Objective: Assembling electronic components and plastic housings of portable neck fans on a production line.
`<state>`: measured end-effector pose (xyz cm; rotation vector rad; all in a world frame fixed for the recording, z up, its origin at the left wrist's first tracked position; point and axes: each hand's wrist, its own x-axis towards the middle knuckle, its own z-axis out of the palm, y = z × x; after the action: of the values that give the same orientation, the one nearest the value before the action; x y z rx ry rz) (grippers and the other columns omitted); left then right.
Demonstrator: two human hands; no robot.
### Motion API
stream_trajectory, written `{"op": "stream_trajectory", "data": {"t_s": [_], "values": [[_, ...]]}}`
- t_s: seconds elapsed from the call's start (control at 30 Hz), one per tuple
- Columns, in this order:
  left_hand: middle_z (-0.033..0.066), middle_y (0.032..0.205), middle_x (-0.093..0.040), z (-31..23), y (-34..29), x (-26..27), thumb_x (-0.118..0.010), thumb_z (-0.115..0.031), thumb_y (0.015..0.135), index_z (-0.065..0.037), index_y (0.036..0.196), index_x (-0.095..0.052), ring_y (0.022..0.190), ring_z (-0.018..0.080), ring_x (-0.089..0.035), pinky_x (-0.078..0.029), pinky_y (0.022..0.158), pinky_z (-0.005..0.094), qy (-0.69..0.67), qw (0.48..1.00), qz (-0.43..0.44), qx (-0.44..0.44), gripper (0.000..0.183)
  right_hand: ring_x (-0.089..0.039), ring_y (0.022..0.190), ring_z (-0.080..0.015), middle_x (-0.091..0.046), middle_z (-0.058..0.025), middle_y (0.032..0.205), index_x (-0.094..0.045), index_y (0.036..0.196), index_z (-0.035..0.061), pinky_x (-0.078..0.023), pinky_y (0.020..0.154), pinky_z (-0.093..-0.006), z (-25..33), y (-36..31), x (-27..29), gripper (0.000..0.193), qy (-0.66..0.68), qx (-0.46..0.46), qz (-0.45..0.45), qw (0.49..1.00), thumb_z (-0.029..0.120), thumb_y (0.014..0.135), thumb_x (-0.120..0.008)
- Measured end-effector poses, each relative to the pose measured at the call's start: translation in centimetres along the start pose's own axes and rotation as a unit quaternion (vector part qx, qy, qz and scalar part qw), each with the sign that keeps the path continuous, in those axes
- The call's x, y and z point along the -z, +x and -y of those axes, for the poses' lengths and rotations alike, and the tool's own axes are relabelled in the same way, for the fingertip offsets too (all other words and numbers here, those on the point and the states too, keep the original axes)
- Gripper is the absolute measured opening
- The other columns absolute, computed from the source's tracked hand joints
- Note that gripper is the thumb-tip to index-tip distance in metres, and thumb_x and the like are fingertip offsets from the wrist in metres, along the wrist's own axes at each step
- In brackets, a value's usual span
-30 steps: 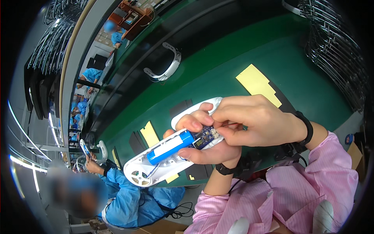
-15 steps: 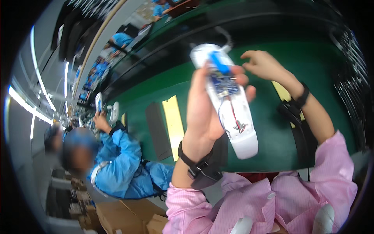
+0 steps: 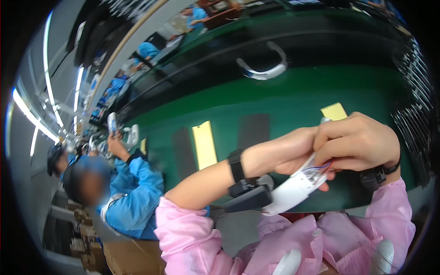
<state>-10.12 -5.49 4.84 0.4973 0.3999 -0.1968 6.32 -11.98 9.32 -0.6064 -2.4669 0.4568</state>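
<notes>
On the far left, a person in a blue coat is sitting beside us and holding up a small part in one hand. That is not our hand.

Moving right, we are looking at the green table. A yellow strip is lying on it, and a white curved handle piece is resting far back, well apart from us.

Now our own hands. Our left hand is reaching across, with a black band on the wrist. It is curling under a long white plastic shell and holding it from below. Our right hand is closing over the top end of the shell, fingers bent tight around it. Thin red and blue wires are peeking out just under the right fingers. The shell is sitting between both hands, near us, on the right, above the near edge of the table.

We think we are pressing or fitting something into the top of the shell. The next move is calling for a steady grip below and careful fingers above, so the wires are not getting pinched.

Half a second ago the shell was standing up tall with a blue part showing, and the right hand was off it. Now the shell is lying low and tilted, and the right hand is covering its top.
</notes>
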Motion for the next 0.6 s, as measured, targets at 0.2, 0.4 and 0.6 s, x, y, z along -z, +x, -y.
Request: {"op": "stream_trajectory", "data": {"t_s": [0.2,0.4,0.6], "values": [[0.0154,0.075,-0.057,-0.1,-0.6,-1.5,-0.028,-0.035,0.097,-0.001,0.101,-0.045,0.054,0.0221,-0.061,-0.055,0.042,0.0342,0.054,0.996,-0.073,0.015,0.039,-0.06,0.066,-0.0222,-0.06,-0.006,0.078,-0.066,0.083,0.003,-0.046,0.055,-0.0295,-0.7,-0.1,0.8,0.012,0.106,0.012,-0.032,0.994,0.005,0.072,-0.069],[0.0109,0.072,-0.053,-0.1,-2.3,-3.5,-0.026,-0.043,0.097,-0.004,0.092,-0.047,0.049,0.0181,-0.056,-0.046,0.038,0.0287,0.155,0.971,-0.172,-0.053,0.044,-0.058,0.057,-0.018,-0.055,-0.0055,0.068,-0.069,0.082,0.0032,-0.045,0.05,-0.0257,1.1,0.0,-0.4,0.024,-0.04,-0.054,-0.189,0.98,-0.007,0.061,-0.067],[0.0112,0.078,-0.055,1.3,-0.8,-3.3,-0.025,-0.049,0.095,-0.001,0.092,-0.046,0.065,0.0161,-0.055,-0.045,0.055,0.0264,0.245,0.665,-0.269,-0.652,0.053,-0.053,0.054,-0.0138,-0.053,-0.0057,0.065,-0.068,0.082,0.0012,-0.04,0.047,-0.0236,1.6,2.5,-4.6,0.019,-0.112,-0.09,-0.431,0.891,-0.006,0.064,-0.07]]}}
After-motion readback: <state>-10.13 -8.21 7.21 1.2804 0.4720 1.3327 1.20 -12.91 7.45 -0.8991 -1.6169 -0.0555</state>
